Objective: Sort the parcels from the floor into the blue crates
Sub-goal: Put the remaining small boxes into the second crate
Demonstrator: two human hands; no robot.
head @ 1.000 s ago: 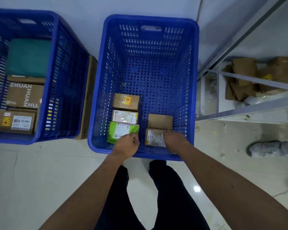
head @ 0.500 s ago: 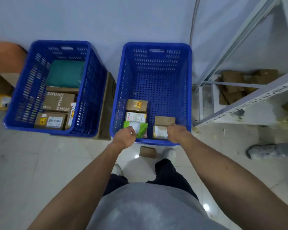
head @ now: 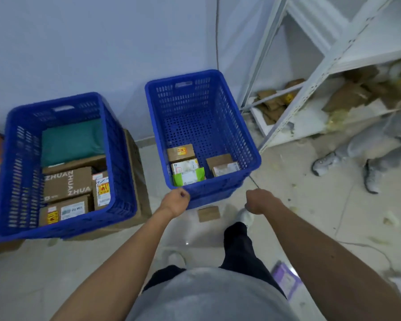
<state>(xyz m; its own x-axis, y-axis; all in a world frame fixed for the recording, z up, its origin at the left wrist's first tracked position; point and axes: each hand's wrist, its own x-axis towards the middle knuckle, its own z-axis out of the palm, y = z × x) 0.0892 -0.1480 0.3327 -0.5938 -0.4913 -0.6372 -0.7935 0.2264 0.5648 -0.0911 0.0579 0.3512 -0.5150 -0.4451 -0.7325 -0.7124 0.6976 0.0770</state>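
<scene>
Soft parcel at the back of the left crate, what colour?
The soft parcel is plain dark green; head view.

The only wording that reads clearly is "ZHUAN", printed in white capitals on a brown cardboard box (head: 67, 184) in the middle of the left blue crate (head: 65, 231). It runs along the box's far edge, appears again as "ZHUA" along its near edge, and runs sideways between the two.

In that crate's near left corner, a flat brown parcel (head: 64, 212) carries a yellow-and-red sticker and a white shipping label, both too small to read. In the right blue crate (head: 218, 188), the far brown box (head: 181, 152) bears a similar yellow-and-red sticker. The printed labels on the white parcel (head: 185, 165), the green parcel (head: 189, 177) and the labelled box (head: 225, 167) by the near right corner are also illegible.
</scene>
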